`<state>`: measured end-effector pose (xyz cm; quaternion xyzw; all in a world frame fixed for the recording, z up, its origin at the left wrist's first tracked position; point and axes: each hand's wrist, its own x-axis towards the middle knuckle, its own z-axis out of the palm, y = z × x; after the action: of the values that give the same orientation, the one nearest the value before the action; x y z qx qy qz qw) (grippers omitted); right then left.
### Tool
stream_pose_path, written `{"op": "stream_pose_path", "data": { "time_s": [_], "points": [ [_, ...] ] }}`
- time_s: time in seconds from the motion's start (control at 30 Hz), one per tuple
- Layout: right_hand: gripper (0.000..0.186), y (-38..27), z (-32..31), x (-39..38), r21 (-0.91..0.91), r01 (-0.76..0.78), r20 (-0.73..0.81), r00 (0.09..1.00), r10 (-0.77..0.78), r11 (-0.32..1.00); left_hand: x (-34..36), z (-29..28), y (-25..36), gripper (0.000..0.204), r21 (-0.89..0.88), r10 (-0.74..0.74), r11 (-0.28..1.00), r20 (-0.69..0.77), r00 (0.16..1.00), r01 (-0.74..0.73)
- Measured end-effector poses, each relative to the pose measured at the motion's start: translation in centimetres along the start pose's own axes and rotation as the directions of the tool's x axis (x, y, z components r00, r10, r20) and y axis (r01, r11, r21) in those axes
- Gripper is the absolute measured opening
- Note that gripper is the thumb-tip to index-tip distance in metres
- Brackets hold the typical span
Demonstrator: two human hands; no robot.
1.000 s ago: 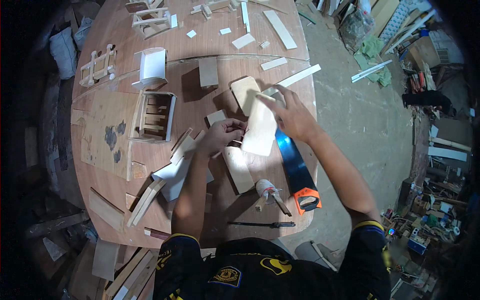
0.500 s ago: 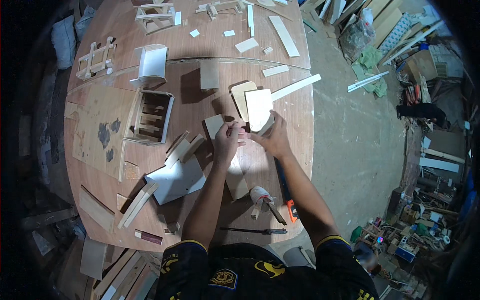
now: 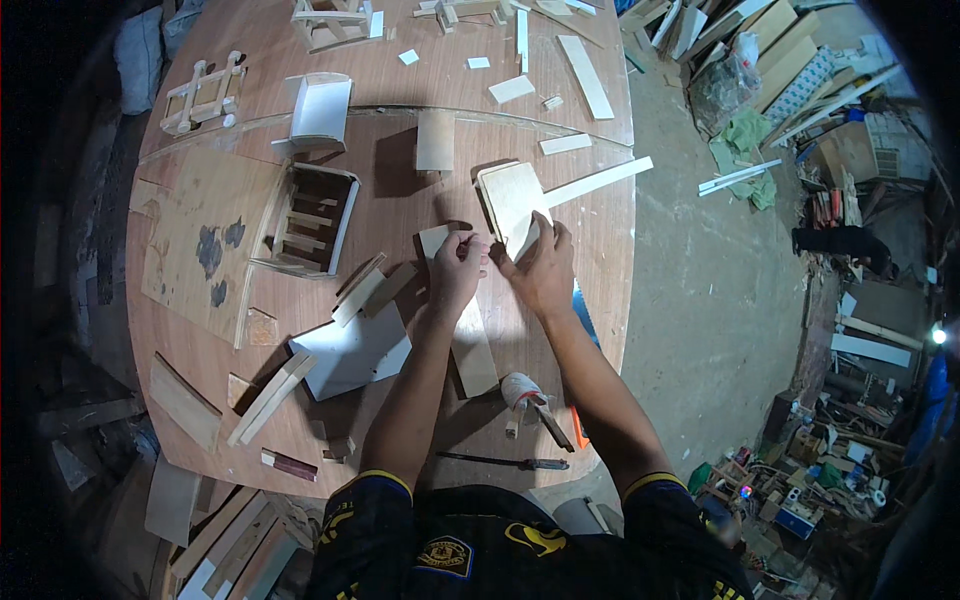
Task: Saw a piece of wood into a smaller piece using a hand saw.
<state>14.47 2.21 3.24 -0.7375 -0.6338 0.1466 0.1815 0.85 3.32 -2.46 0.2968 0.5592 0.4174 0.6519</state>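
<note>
Pale boards (image 3: 513, 200): two, stacked; right hand (image 3: 543, 277) touching; left hand (image 3: 457, 272) nearby; can't tell grips.

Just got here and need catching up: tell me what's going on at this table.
A person is working bare-handed among wooden pieces. The right hand has its fingers over the near end of a pale wooden panel. The left hand is curled close by; whether it holds anything small is unclear. A flat board and a partly hidden saw lie nearer the person.
</note>
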Motion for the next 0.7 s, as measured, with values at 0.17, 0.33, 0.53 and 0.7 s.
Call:
{"op": "stream_pose_path", "data": {
  "time_s": [0.17, 0.33, 0.53, 0.7],
  "points": [
    [0.084, -0.1, 0.2, 0.1, -0.029, 0.0, 0.012, 1.0, 0.0, 1.0, 1.1, 0.3, -0.5, 0.02, 0.041, 0.023, 0.999, 0.01, 1.0, -0.024],
    [0.082, -0.4, 0.5, 0.2, -0.057, 0.001, 0.003, 1.0, -0.001, 0.998, 2.5, 0.8, -1.3, 0.018, 0.04, 0.068, 0.997, -0.013, 0.998, -0.068],
    [0.083, -0.6, 0.5, 0.1, -0.073, -0.024, 0.029, 0.999, 0.026, 0.997, 4.5, 1.4, -2.2, 0.017, 0.05, 0.198, 0.98, -0.082, 0.977, -0.194],
    [0.086, -0.6, 0.5, 0.3, -0.059, -0.071, 0.033, 0.997, 0.073, 0.996, 4.4, 1.6, -1.3, 0.019, 0.061, 0.105, 0.993, -0.02, 0.994, -0.104]
  ]
}}
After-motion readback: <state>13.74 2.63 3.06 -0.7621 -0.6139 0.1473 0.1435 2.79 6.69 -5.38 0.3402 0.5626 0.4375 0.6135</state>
